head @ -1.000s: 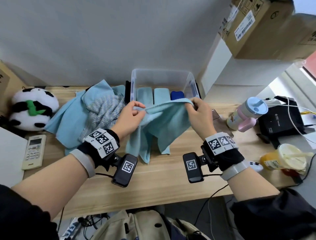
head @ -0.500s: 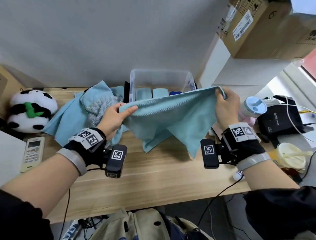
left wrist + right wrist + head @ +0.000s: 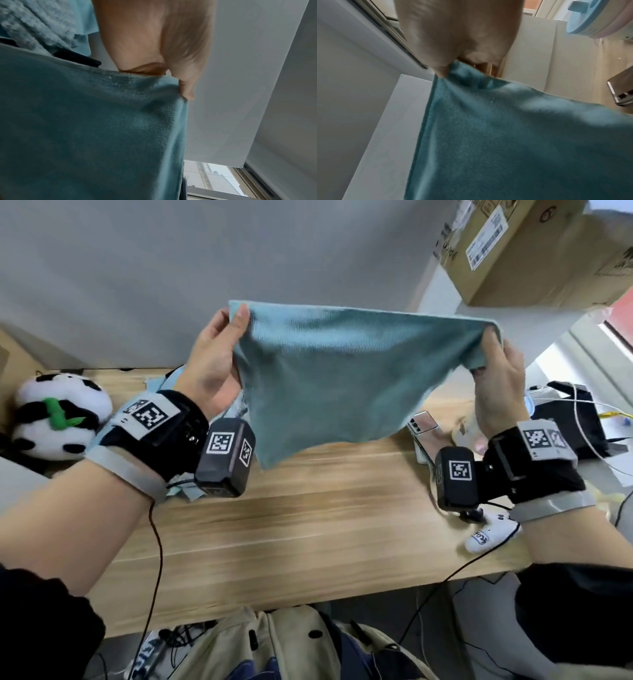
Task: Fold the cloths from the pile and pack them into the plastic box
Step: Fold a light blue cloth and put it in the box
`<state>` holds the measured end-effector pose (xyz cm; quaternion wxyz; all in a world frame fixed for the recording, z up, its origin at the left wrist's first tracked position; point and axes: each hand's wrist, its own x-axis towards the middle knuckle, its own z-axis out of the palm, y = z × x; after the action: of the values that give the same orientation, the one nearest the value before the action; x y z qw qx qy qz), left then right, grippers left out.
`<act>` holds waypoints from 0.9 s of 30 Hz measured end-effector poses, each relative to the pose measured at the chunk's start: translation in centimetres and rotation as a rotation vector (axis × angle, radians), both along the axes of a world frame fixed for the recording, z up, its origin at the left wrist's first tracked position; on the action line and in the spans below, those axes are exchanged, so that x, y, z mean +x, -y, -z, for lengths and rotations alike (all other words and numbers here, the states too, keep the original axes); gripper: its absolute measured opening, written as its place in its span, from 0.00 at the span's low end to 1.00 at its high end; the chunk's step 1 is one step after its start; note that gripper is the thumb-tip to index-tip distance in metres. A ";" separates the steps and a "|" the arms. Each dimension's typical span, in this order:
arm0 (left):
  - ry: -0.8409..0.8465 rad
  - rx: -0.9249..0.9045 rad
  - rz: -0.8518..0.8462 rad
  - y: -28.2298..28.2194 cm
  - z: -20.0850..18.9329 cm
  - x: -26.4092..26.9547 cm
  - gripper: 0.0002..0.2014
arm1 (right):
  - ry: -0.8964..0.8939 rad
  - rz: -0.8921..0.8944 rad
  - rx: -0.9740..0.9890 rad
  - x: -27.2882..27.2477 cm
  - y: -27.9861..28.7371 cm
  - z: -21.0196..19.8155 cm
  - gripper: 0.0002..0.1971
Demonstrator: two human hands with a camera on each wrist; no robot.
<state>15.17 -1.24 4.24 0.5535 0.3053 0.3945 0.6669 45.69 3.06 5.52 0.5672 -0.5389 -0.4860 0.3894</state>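
Teal cloth (image 3: 329,378) held spread in the air above the worktop (image 3: 308,529), unfolded. Left hand (image 3: 214,361) pinches its upper left corner; right hand (image 3: 500,385) grips the upper right. Folding of this piece not begun, by my judgement. Pile (image 3: 161,381) mostly hidden; box not visible. Carton label (image 3: 486,237) unreadable.

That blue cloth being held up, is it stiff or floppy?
Probably floppy: the cloth sags between the left hand and right hand. Likely light, since fingertip pinches carry it. Its ribbed weave suggests it isn't slippery.
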 end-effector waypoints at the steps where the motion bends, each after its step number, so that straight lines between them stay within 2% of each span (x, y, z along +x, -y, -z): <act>1: -0.007 -0.018 0.015 0.3 0.6 -0.1 0.07 | -0.001 -0.011 -0.038 0.2 0.5 0.2 0.11; 3: -0.035 -0.082 0.042 1.0 2.6 -0.2 0.07 | 0.096 -0.055 -0.168 0.9 1.5 1.6 0.09; 5: -0.108 -0.198 0.071 2.1 5.2 -0.6 0.07 | 0.188 -0.173 -0.303 1.9 2.3 3.8 0.12; 7: -0.176 -0.343 0.120 3.3 7.9 -0.9 0.07 | 0.235 -0.389 -0.423 2.8 2.9 6.3 0.21; 9: -0.215 -0.459 0.189 4.8 10.5 -1.1 0.07 | 0.290 -0.595 -0.623 3.2 3.8 8.6 0.23; 11: -0.242 -0.543 0.285 6.0 12.7 -1.1 0.07 | 0.405 -0.727 -0.810 3.5 4.7 11.2 0.21; 14: -0.310 -0.671 0.462 7.8 15.8 -0.8 0.08 | 0.512 -0.732 -1.031 4.0 5.6 14.7 0.11; 16: -0.482 -0.739 0.570 9.0 17.9 -0.7 0.09 | 0.587 -0.782 -1.152 4.2 6.0 16.7 0.08; 18: -0.662 -0.767 0.638 10.0 19.5 -0.5 0.11 | 0.758 -0.871 -1.213 4.4 6.3 18.4 0.10; 20: -0.730 -0.753 0.636 10.7 20.6 -0.1 0.09 | 0.810 -0.861 -1.234 4.4 6.6 19.9 0.14; 22: -0.717 -0.735 0.572 10.9 21.2 0.2 0.05 | 0.782 -0.782 -1.181 4.2 7.0 20.5 0.09; 25: -0.769 -0.706 0.367 10.4 22.3 0.2 0.03 | 0.726 -0.581 -0.990 4.2 7.5 21.6 0.13; 27: -0.776 -0.718 0.281 9.8 22.4 0.3 0.04 | 0.618 -0.453 -0.917 4.5 7.8 23.0 0.16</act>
<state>15.43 -11.05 -18.15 0.5207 0.3704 0.7280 0.2482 50.19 -4.69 -17.52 0.0118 -0.6999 -0.5137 0.4961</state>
